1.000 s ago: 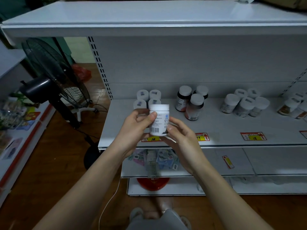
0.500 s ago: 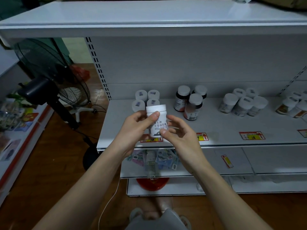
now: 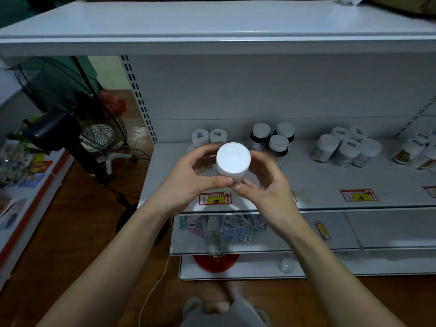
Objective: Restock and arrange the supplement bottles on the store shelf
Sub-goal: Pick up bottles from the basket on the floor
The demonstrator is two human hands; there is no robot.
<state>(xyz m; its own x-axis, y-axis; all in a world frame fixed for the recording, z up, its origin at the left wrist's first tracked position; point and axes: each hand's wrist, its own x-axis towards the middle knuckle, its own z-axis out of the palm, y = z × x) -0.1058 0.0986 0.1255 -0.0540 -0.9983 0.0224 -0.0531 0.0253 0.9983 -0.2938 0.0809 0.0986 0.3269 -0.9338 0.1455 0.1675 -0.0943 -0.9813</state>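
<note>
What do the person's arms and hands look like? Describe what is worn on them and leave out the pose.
Both forearms are bare right to the bottom edge of the picture; no sleeve shows. The left hand and the right hand wear no gloves. No watch, bracelet or ring is visible on either wrist or on the fingers that show. No markings can be made out.

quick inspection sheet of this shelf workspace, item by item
surface: white middle shelf, price tags along its front edge
job's things: white bottle held tipped, lid facing the camera; small white bottles at the back; dark bottles; white-capped bottles to the right
clutter: packets heaped on the lower shelf
grippers: left hand and right hand both grip the white bottle
cables: white cord down to the floor; black fan cord
surroundings: standing fan, wooden floor
</note>
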